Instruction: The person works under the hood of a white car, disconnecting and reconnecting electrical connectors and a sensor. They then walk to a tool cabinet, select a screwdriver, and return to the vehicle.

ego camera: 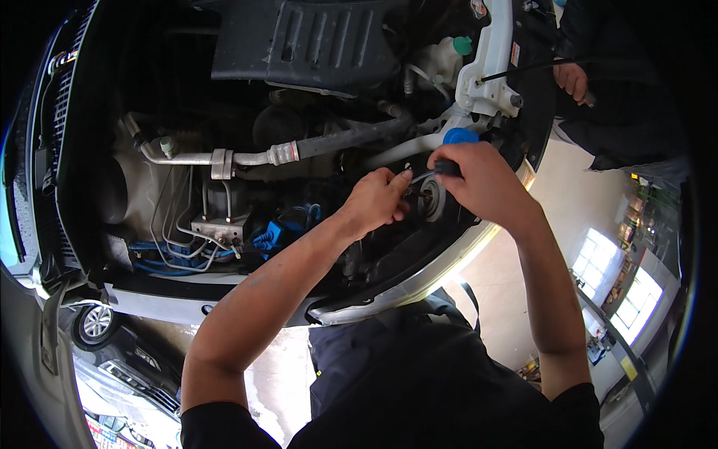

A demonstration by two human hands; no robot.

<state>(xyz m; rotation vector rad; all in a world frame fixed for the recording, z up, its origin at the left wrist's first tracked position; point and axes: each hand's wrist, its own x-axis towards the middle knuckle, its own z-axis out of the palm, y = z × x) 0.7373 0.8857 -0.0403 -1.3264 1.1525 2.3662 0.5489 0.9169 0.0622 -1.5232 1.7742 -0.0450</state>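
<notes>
My left hand (377,203) is over the front corner of a car's engine bay, thumb and fingers pinched together. Between my right hand's (489,182) thumb and fingers is a small black piece (447,168), possibly a connector or a handle. A thin grey wire or shaft (422,176) runs from it to my left fingertips, which close on its end; the exact grip is partly hidden. Just below lies a round metal disc (432,201), probably a horn. A blue filler cap (461,136) sits right behind my right hand.
A metal air-conditioning pipe (247,159) crosses the bay. Brake lines meet a metal block (217,229) beside blue connectors (275,236). Farther back are a black engine cover (303,39) and a green-capped reservoir (443,59). Another person's hand (571,79) is near the hood prop rod (521,69).
</notes>
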